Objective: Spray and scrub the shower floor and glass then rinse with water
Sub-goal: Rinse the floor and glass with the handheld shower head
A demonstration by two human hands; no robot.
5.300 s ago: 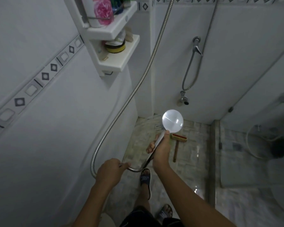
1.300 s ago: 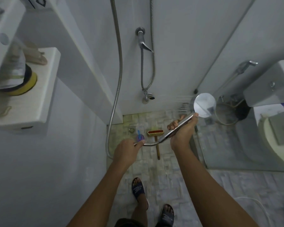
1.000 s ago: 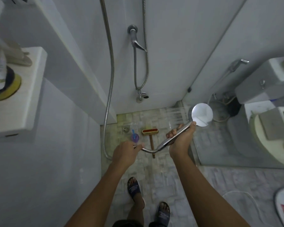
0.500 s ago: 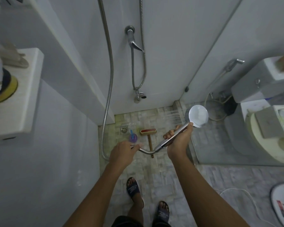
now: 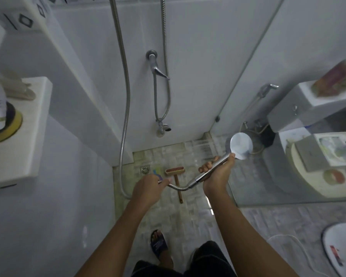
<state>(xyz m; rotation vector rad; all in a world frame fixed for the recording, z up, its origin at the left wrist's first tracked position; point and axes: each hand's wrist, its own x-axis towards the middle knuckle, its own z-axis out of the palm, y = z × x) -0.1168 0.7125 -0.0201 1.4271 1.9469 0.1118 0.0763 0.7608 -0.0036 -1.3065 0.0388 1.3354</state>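
Observation:
My right hand (image 5: 216, 176) grips the chrome handle of the shower head (image 5: 240, 143), whose round face points at the far right corner of the shower floor (image 5: 188, 212); thin water jets show beside the glass panel (image 5: 268, 176). My left hand (image 5: 150, 188) holds the metal hose (image 5: 125, 96) just behind the handle. A wooden scrub brush (image 5: 176, 176) lies on the floor by the drain (image 5: 144, 170), with a small blue and green object (image 5: 157, 171) next to it, partly hidden by my left hand.
A wall tap with a looped hose (image 5: 156, 68) is on the far wall. A white shelf (image 5: 22, 132) with bottles juts out at left. Behind the glass stand a toilet (image 5: 316, 168) and its cistern (image 5: 312, 104). My sandalled foot (image 5: 158, 242) stands on the wet tiles.
Since half a second ago, both hands and the shower head keep nearly the same pose, the spray still aimed at the far right corner by the glass. The view has tilted up slightly.

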